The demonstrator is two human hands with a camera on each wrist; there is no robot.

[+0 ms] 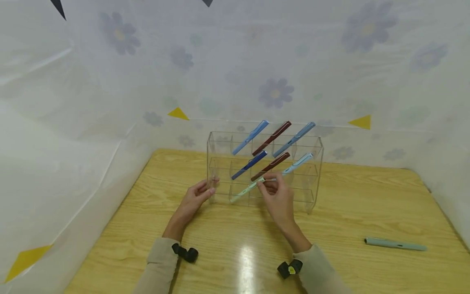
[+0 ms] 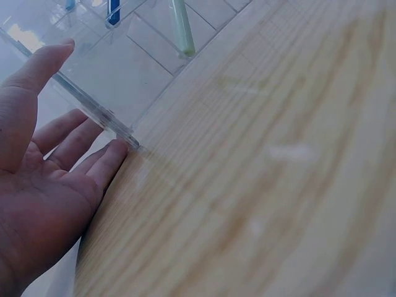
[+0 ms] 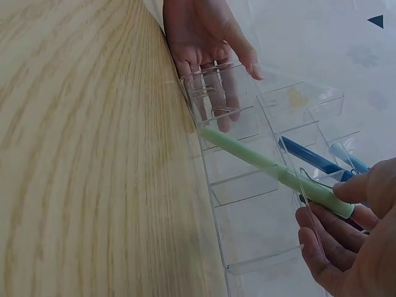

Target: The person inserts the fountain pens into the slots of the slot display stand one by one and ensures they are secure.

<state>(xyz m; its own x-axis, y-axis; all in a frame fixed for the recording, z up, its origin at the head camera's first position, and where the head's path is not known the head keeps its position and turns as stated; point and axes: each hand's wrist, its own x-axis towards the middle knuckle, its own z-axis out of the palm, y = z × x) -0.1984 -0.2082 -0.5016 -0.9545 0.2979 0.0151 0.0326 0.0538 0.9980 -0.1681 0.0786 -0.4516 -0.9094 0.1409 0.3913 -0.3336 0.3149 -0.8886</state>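
Note:
A clear acrylic pen rack [image 1: 210, 163] stands on the table in the head view, with slanted pens in its upper and middle rows. My right hand [image 1: 280, 200] pinches the upper end of a light green pen [image 3: 244, 153] between thumb and fingers. The pen's lower end lies low in the rack's bottom row, in the right wrist view. At the rack's left side, my left hand [image 2: 55, 185] has its thumb in front and its loosely extended fingers at the side panel. Fingertips meet the rack's lower corner in the left wrist view.
A grey-green pen [image 1: 395, 244] lies on the table [image 1: 367, 204] at the right. The top row bears light blue [image 1: 251, 137], maroon [image 1: 271, 138] and steel-blue [image 1: 294, 139] pens. Dark blue [image 1: 249, 165], maroon [image 1: 270, 166] and pale blue [image 1: 298, 163] pens fill the middle.

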